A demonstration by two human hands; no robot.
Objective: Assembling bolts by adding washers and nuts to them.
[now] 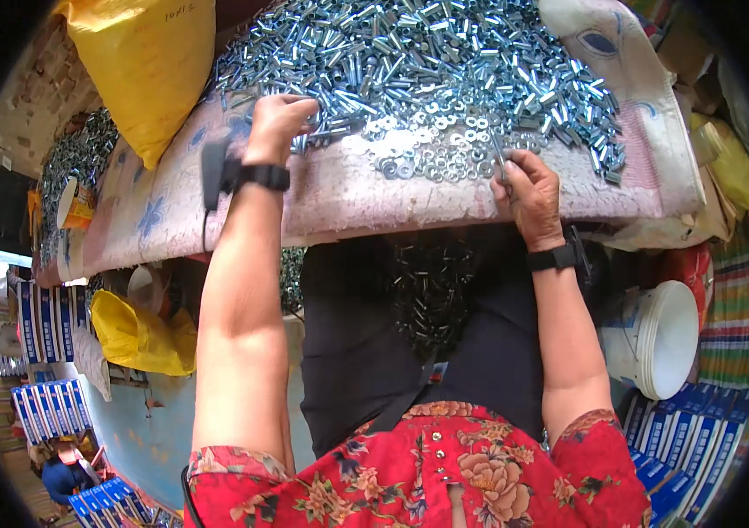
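Both my forearms rise from the lower edge toward the cloth-covered table, each wrist wearing a black band.

My left hand is stretched well forward, arm nearly straight, wrist bent down. The fingers are curled knuckles-up into the near edge of the heap of bolts, touching the metal. I cannot tell whether the curled fingers hold any piece; they hide what is under them.

My right hand sits closer to me, at the table's front edge, elbow bent. Thumb and forefinger are pinched on a single bolt, held roughly upright with its upper end among the washers. The other fingers are folded into the palm.

The washers lie in a loose patch just in front of the bolt heap, between my two hands and nearer the right one.

A dark apron over my lap holds a scatter of small metal pieces below the table edge. A yellow sack rests on the far left of the table. White buckets lie on their side to my right, with blue boxes beneath them.
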